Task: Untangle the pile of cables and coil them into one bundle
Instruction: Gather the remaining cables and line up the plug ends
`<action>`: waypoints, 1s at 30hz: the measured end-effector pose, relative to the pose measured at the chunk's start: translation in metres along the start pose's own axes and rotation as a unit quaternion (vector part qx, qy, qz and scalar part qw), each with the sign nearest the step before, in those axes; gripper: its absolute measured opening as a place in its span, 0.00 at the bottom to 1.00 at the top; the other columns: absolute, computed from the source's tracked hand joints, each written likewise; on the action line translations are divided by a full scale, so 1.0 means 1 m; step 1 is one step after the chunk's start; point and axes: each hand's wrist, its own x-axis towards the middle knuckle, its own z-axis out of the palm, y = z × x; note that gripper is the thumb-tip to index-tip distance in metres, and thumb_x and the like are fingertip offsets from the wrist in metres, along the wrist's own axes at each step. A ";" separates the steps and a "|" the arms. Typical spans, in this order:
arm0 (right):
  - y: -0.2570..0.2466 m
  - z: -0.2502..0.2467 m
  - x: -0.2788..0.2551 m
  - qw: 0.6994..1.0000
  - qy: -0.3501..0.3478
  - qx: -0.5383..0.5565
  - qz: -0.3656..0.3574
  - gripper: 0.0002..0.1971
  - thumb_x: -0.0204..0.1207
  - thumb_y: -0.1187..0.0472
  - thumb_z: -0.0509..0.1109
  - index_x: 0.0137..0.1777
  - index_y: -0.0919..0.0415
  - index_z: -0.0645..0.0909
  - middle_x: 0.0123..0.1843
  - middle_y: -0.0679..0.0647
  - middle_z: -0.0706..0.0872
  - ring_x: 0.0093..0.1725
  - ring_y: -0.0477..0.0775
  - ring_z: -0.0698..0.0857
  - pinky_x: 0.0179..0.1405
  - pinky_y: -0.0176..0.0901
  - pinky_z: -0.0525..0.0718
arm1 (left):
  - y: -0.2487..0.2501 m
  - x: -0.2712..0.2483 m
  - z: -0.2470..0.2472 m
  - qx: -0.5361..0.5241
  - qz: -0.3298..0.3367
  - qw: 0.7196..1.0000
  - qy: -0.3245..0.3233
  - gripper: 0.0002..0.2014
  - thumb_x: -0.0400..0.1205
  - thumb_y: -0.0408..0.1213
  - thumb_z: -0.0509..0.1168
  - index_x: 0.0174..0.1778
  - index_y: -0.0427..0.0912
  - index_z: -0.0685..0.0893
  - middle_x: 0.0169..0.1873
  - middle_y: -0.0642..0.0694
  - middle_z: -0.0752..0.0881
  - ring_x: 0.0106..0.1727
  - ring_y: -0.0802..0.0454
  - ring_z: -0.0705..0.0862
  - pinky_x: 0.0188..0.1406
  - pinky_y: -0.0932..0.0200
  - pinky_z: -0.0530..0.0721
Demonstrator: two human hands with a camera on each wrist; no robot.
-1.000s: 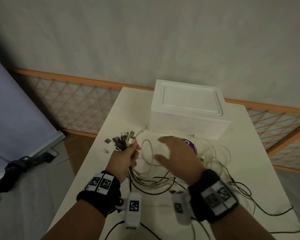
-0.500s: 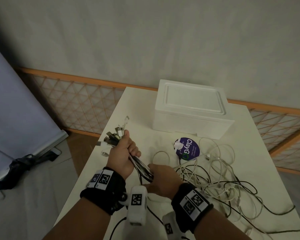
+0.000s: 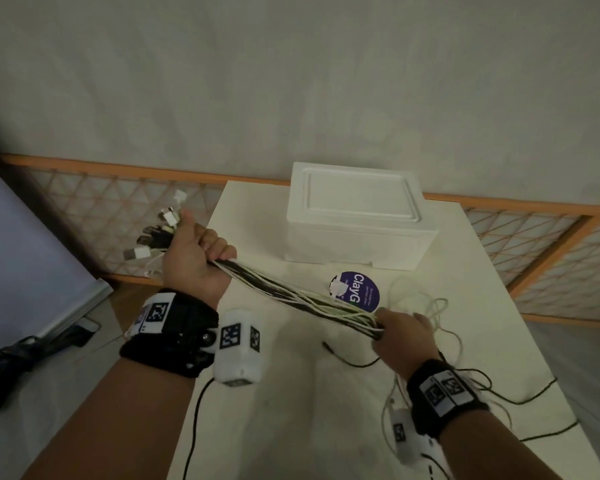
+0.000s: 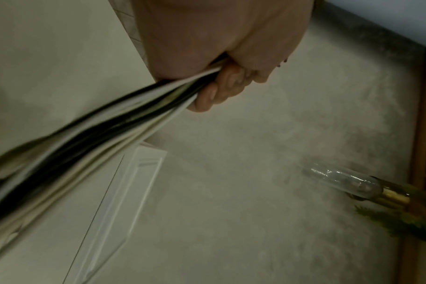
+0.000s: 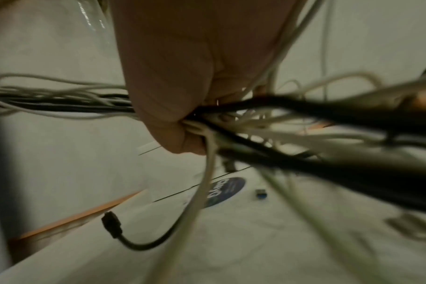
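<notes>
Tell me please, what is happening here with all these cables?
A person is sorting cables above a white table. The left hand grips the cables near their plug ends, and the right hand grips the same cables further along, so they stretch between both hands. Beyond the right hand, loose loops are not yet coiled.

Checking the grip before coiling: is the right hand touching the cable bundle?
Touching. The right wrist view shows the right hand closed round the cable bundle.

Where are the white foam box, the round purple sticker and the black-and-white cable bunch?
white foam box (image 3: pixel 357 216): head view, lid's top surface.
round purple sticker (image 3: pixel 361 292): head view, centre near its lettering.
black-and-white cable bunch (image 3: pixel 291 295): head view, taut stretch between both hands.
</notes>
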 end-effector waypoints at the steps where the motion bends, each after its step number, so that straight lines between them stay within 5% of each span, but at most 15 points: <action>1: 0.012 -0.003 0.003 1.000 -0.006 -0.002 0.024 0.09 0.65 0.56 0.61 0.46 0.47 0.75 0.43 0.45 0.88 0.53 0.49 0.85 0.71 0.53 0.64 | 0.001 0.002 -0.001 -0.002 -0.001 1.000 0.001 0.28 0.84 0.54 0.61 0.20 0.48 0.63 0.15 0.54 0.61 0.14 0.58 0.58 0.16 0.67 0.60; 6: 0.048 -0.032 0.033 0.993 -0.056 -0.079 0.073 0.09 0.67 0.47 0.64 0.46 0.45 0.77 0.45 0.42 0.85 0.57 0.50 0.83 0.75 0.66 0.58 | -0.033 0.007 -0.010 0.021 -0.040 0.999 0.028 0.26 0.85 0.54 0.59 0.23 0.48 0.62 0.17 0.53 0.60 0.16 0.57 0.60 0.18 0.66 0.63; 8: 0.046 -0.042 0.043 0.987 -0.113 -0.108 0.049 0.27 0.63 0.40 0.73 0.62 0.44 0.74 0.58 0.44 0.83 0.66 0.53 0.79 0.76 0.72 0.53 | -0.048 0.007 -0.012 0.022 -0.043 0.997 0.055 0.25 0.85 0.55 0.59 0.25 0.48 0.62 0.18 0.53 0.60 0.16 0.57 0.61 0.18 0.66 0.64; 10: 0.030 -0.045 0.042 0.977 -0.176 -0.122 -0.016 0.53 0.56 0.36 0.79 0.79 0.49 0.58 0.74 0.51 0.72 0.75 0.59 0.69 0.76 0.75 0.51 | -0.054 0.006 -0.013 0.016 -0.040 0.997 0.069 0.25 0.86 0.55 0.57 0.26 0.48 0.61 0.17 0.53 0.61 0.16 0.57 0.62 0.18 0.68 0.64; 12: 0.001 -0.041 0.027 0.972 -0.180 -0.116 -0.096 0.67 0.52 0.32 0.79 0.83 0.53 0.42 0.83 0.56 0.57 0.81 0.63 0.58 0.75 0.76 0.47 | -0.054 0.002 -0.012 0.014 -0.045 0.997 0.065 0.25 0.86 0.55 0.57 0.25 0.48 0.61 0.18 0.53 0.60 0.16 0.57 0.61 0.18 0.68 0.63; 14: -0.033 -0.035 0.007 0.973 -0.132 -0.055 -0.180 0.70 0.54 0.30 0.78 0.82 0.53 0.32 0.85 0.57 0.46 0.83 0.63 0.47 0.77 0.74 0.43 | -0.055 -0.005 -0.011 0.021 -0.042 0.997 0.058 0.25 0.86 0.54 0.57 0.24 0.48 0.61 0.18 0.53 0.60 0.17 0.58 0.61 0.18 0.67 0.63; 17: -0.082 -0.024 -0.016 0.949 -0.041 0.055 -0.308 0.64 0.61 0.33 0.74 0.83 0.56 0.34 0.84 0.61 0.51 0.83 0.62 0.50 0.80 0.68 0.45 | -0.065 -0.021 -0.008 0.029 -0.046 0.998 0.038 0.26 0.85 0.54 0.59 0.22 0.49 0.63 0.18 0.54 0.60 0.17 0.58 0.60 0.17 0.66 0.63; 20: -0.102 -0.018 -0.023 0.930 0.005 0.137 -0.341 0.52 0.66 0.43 0.75 0.82 0.61 0.49 0.67 0.62 0.79 0.64 0.64 0.78 0.68 0.57 0.73 | -0.062 -0.032 -0.005 0.042 -0.056 0.997 0.021 0.27 0.83 0.55 0.60 0.19 0.49 0.63 0.16 0.54 0.60 0.16 0.59 0.59 0.17 0.66 0.61; 22: -0.089 -0.020 -0.020 0.940 0.001 0.115 -0.322 0.38 0.66 0.50 0.73 0.75 0.56 0.63 0.54 0.59 0.86 0.52 0.65 0.83 0.54 0.51 0.79 | -0.045 -0.035 -0.006 0.058 -0.051 0.997 0.000 0.28 0.83 0.56 0.58 0.18 0.50 0.64 0.15 0.53 0.61 0.14 0.59 0.59 0.17 0.67 0.61; 25: -0.056 -0.017 -0.014 0.960 -0.029 0.059 -0.271 0.16 0.66 0.57 0.67 0.54 0.52 0.72 0.43 0.54 0.87 0.44 0.63 0.84 0.55 0.50 0.78 | -0.017 -0.037 -0.010 0.071 -0.034 0.996 -0.040 0.30 0.85 0.57 0.54 0.17 0.49 0.66 0.14 0.53 0.63 0.13 0.60 0.62 0.17 0.68 0.63; 30: 0.003 0.014 -0.022 0.984 -0.109 0.029 -0.136 0.11 0.63 0.51 0.64 0.45 0.49 0.71 0.40 0.48 0.85 0.47 0.57 0.85 0.60 0.49 0.71 | 0.007 -0.034 -0.020 0.088 -0.018 0.994 -0.060 0.28 0.83 0.57 0.56 0.17 0.48 0.66 0.13 0.53 0.64 0.12 0.59 0.63 0.18 0.69 0.63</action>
